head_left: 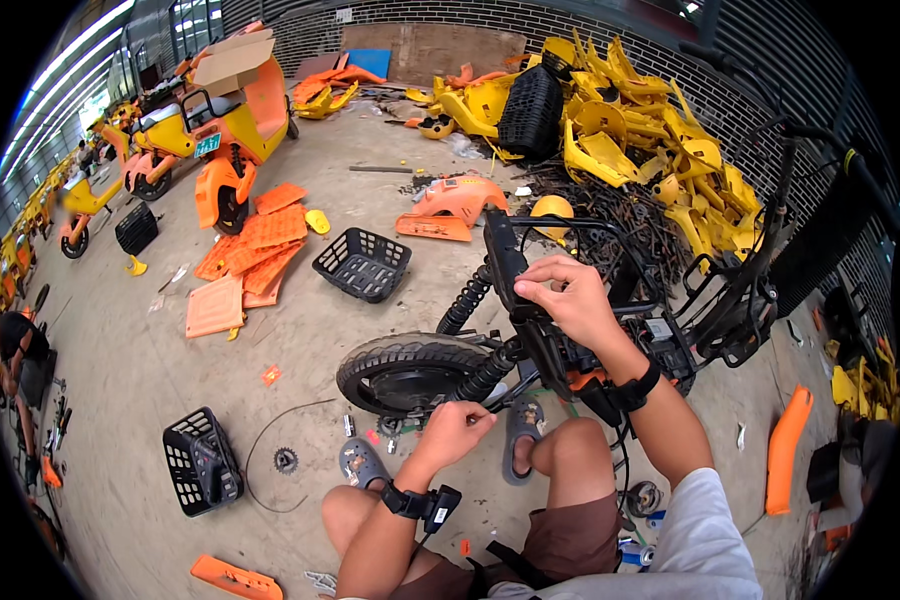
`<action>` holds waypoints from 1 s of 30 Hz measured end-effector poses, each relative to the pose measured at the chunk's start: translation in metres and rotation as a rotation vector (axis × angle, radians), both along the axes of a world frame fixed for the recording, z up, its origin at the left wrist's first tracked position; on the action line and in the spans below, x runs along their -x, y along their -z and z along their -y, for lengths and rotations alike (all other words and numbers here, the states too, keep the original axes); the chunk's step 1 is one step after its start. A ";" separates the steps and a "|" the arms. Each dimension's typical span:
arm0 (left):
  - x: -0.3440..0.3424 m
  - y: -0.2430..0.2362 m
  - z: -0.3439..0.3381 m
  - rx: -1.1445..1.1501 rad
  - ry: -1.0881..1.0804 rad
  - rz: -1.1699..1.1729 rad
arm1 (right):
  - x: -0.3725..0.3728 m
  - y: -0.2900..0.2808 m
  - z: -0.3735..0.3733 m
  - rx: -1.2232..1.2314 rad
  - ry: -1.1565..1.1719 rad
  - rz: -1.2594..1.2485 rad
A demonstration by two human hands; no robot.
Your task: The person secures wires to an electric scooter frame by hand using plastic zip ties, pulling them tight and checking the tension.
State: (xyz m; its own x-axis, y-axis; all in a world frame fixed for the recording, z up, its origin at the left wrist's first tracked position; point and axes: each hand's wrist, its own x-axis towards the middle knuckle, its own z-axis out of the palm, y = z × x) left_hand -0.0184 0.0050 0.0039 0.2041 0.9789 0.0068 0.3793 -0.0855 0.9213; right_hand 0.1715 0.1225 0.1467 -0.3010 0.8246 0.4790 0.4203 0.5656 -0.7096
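Note:
A stripped-down electric scooter stands before me, its black frame (630, 300) bare of panels. My right hand (570, 300) reaches to the dark upper rear part (505, 255) of the frame, thumb and fingers pinched together at its edge. Anything small between those fingertips is hidden. Lower down, my left hand (454, 434) is closed, its fingertips close to the lower end of the near coil shock absorber (490, 370); what they hold, if anything, cannot be made out. Beside that shock is the rear wheel (400, 375), with a black tyre. The far shock absorber (467, 298) rises behind the wheel.
Black plastic baskets (322, 262) (173, 468) lie on the concrete floor, left of me. Orange panels (260, 245) are stacked farther off. A large heap of yellow body panels (610, 130) fills the back right. A small sprocket (286, 460) and a bent cable (255, 440) lie nearby.

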 end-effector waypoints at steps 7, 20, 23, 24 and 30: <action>0.001 0.006 -0.001 -0.042 -0.004 -0.013 | 0.004 -0.007 0.003 0.059 0.063 -0.003; 0.000 0.000 -0.002 0.005 -0.002 0.034 | 0.004 0.000 -0.003 0.017 0.070 0.006; -0.003 -0.003 0.000 -0.005 -0.012 0.074 | 0.004 0.000 -0.001 0.011 0.084 0.013; -0.003 -0.003 0.001 -0.015 -0.015 0.090 | 0.003 -0.001 0.002 0.015 0.106 0.036; -0.022 -0.016 0.005 -0.002 0.005 0.416 | -0.021 -0.007 0.058 0.656 -0.205 -1.031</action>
